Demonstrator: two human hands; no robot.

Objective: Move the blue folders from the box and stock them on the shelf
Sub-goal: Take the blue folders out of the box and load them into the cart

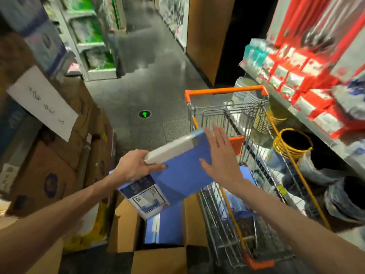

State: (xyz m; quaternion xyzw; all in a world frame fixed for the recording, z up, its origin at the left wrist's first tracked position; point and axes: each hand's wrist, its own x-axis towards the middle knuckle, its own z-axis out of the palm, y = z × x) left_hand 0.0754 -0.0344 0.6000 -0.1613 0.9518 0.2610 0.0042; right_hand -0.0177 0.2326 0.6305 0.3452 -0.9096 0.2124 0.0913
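Our left hand (136, 167) grips the blue folder (183, 175), fingers curled round the near end of its white spine. Our right hand (219, 155), at three o'clock from the left, lies flat on the blue cover with fingers straight and spread. The folder hangs tilted in the air, its labelled corner pointing toward six o'clock. Just below it stands the open cardboard box (126, 224), with more blue folders (169, 224) inside. At three o'clock from the box sits a wire shopping cart (225, 91) with an orange handle, and beyond it the shelf (302, 117) carrying red-and-white packs. At twelve o'clock a green arrow marker (144, 114) shows on the floor.
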